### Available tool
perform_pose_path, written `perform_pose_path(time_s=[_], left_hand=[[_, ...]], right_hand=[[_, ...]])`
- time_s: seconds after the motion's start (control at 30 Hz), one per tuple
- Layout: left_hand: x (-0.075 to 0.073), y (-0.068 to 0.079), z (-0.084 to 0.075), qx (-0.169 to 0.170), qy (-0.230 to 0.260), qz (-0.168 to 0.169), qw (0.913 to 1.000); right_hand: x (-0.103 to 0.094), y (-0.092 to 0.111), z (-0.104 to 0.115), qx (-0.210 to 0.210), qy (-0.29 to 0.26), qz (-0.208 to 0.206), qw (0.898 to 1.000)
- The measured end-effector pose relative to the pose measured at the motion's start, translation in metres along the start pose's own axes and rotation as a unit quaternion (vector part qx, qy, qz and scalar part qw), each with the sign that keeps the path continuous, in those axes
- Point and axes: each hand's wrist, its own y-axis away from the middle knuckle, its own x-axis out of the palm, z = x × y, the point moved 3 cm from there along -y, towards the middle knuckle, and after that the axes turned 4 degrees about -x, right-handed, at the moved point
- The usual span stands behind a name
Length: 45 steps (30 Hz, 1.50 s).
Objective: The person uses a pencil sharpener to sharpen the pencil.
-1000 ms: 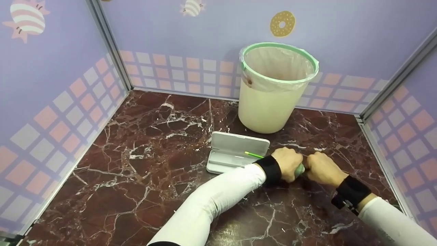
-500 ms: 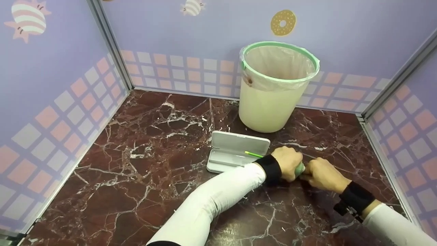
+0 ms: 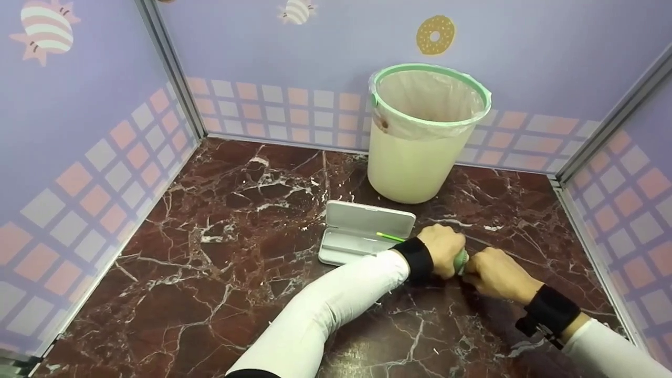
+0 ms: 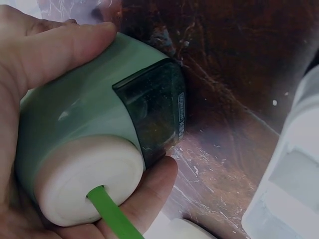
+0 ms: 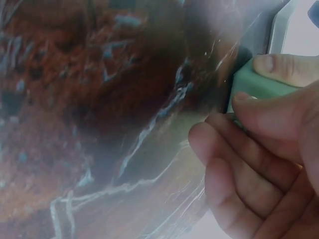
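My left hand [image 3: 442,248] grips a green pencil sharpener [image 4: 75,107], thumb on one side and fingers beneath it. The sharpener has a dark see-through shavings drawer [image 4: 152,107] and a round pale face [image 4: 84,179]. A green pencil [image 4: 112,214] sits in the hole of that face; in the head view its outer end sticks out past the left wrist. At the sharpener's opposite side, my right hand [image 3: 497,273] has curled fingers and thumb pinching the crank handle, mostly hidden by the fingers.
An open grey-white pencil case [image 3: 336,256] lies left of the hands, its lid raised. Behind stands a tall cream bin [image 3: 412,168] with a green rim and plastic liner. White crumbs dot the marbled tabletop [image 3: 210,294]; patterned panels wall it in.
My right hand has shifted down and slightly right beside the sharpener, its wrist turning. My left hand keeps the sharpener in nearly the same place.
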Motion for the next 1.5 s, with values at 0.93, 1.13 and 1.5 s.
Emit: perform_pose_path(time_s=[0.93,1.13,1.5], left_hand=[[0.002,-0.001,-0.002,-0.012,-0.012,0.009,0.9998],[0.0,-0.001,-0.003,-0.004,-0.018,0.008,0.9998],[-0.003,-0.002,-0.002,-0.005,-0.019,0.007,0.9998]], right_hand=[[-0.014,0.005,0.017,0.026,0.027,0.026,0.999],[-0.022,0.005,0.021,0.029,0.023,0.029,0.999],[-0.042,-0.001,0.022,0.044,0.056,0.021,0.997]])
